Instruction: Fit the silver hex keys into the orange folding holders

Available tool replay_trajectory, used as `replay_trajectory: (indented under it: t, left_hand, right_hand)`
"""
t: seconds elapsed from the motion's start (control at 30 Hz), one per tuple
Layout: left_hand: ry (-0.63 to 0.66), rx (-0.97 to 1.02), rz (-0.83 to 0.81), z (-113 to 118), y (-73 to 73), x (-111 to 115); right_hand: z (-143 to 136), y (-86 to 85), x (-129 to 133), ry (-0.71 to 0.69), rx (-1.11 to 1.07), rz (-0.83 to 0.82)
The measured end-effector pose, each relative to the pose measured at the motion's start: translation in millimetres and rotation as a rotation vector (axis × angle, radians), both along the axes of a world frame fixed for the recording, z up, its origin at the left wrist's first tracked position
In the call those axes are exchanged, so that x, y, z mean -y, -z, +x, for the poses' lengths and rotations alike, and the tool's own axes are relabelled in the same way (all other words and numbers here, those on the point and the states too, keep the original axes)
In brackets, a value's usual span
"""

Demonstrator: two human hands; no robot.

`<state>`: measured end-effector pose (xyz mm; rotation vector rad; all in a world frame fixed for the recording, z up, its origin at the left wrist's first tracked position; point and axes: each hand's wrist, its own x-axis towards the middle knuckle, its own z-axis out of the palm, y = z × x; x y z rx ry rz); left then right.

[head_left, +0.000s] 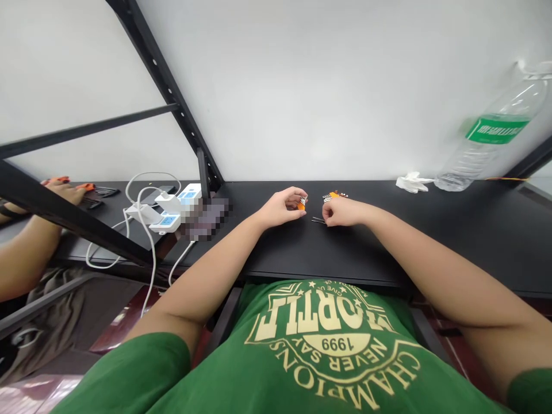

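My left hand [284, 207] is curled above the black tabletop, thumb and fingers closed around a small orange piece with silvery-white bits [302, 204]. Its exact kind is too small to tell. To the right, my right hand [340, 212] rests low at the table with its fingers pinched together. Thin dark metal rods [318, 220] stick out to the left from beside those fingertips; whether they are gripped or just lie there is unclear. Just behind the right hand sits a small orange item with silvery rods [334, 196], partly covered by the hand.
A large clear bottle with a green label [495, 131] leans at the right, near a crumpled white tissue [413, 182]. White power strips [166, 221] with cables lie left, beside a black metal frame post [164, 75]. Another person's hand [64, 191] is by orange-handled tools at far left.
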<state>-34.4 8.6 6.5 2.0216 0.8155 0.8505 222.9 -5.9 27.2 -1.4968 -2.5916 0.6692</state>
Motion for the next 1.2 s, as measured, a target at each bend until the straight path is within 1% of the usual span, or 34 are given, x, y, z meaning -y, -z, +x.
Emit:
replay_trajectory:
  t: [0.1, 0.2, 0.3, 0.37, 0.47, 0.7, 0.97, 1.2]
  left_hand:
    - [-0.016, -0.008, 0.016, 0.2, -1.3, 1.0]
    - [-0.018, -0.003, 0.017, 0.7, -1.9, 1.5]
    - [-0.015, 0.002, 0.013, 1.0, -1.8, 1.5]
    - [-0.02, 0.002, 0.008, 1.0, -1.6, 1.4]
    - [-0.026, -0.005, 0.006, 0.9, -1.5, 1.5]
    - [-0.02, -0.005, 0.004, 0.4, -1.3, 1.2]
    - [-0.009, 0.005, -0.043, 2.0, -1.0, 1.8]
    - [0.004, 0.014, -0.039, 2.7, -3.8, 3.1]
  right_hand:
    - [0.1, -1.4, 3.0, -0.043, -0.179, 0.072]
    - [-1.5, -0.9, 4.7, -0.113, -0.357, 0.26]
    - [-3.0, 0.8, 4.5, -0.221, -0.394, 0.469]
    - [-2.8, 2.2, 3.6, -0.273, -0.373, 0.536]
    - [-1.5, 4.0, 1.6, -0.299, -0.339, 0.586]
    - [1.5, 6.7, -0.6, -0.321, -0.272, 0.646]
    - [-1.2, -2.1, 10.7, -0.348, -0.093, 0.739]
    - [-2.1, -5.6, 13.9, -0.339, -0.155, 0.765]
